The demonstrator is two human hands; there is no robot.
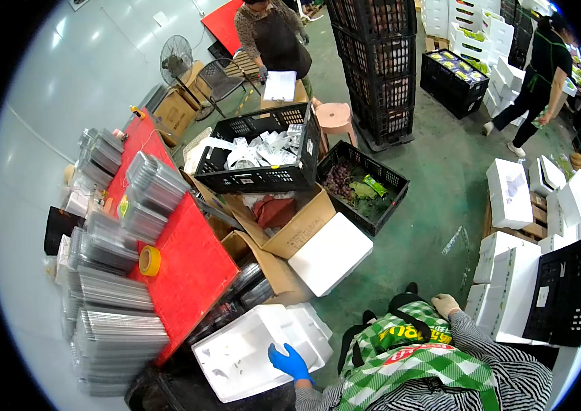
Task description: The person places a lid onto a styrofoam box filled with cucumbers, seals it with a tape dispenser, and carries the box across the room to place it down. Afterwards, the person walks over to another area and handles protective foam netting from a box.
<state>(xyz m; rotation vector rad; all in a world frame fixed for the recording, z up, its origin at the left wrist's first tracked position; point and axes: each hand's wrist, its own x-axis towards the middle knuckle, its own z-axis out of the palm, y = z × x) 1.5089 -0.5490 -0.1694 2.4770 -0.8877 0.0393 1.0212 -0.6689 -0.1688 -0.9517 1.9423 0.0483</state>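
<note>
My left hand (pixel 290 361), in a blue glove, is over the near side of a white foam box (pixel 218 351). Its fingers are spread and nothing shows in them. A few small bits lie on the box's white floor, and more white foam (pixel 307 325) sits against its right side. In a pale glove, my right hand (pixel 446 305) hangs beside my knee, near the green checked apron (pixel 407 373). The fingers there look loosely extended, with no object visible in them.
Left stands a red table (pixel 191 264) with stacked clear plastic trays (pixel 122 332) and yellow tape (pixel 149 261). Ahead are a cardboard box (pixel 301 229), a foam lid (pixel 331 253), black crates (pixel 256 179) and a grape crate (pixel 373 219). Foam boxes (pixel 510 193) line the right; two people work farther off.
</note>
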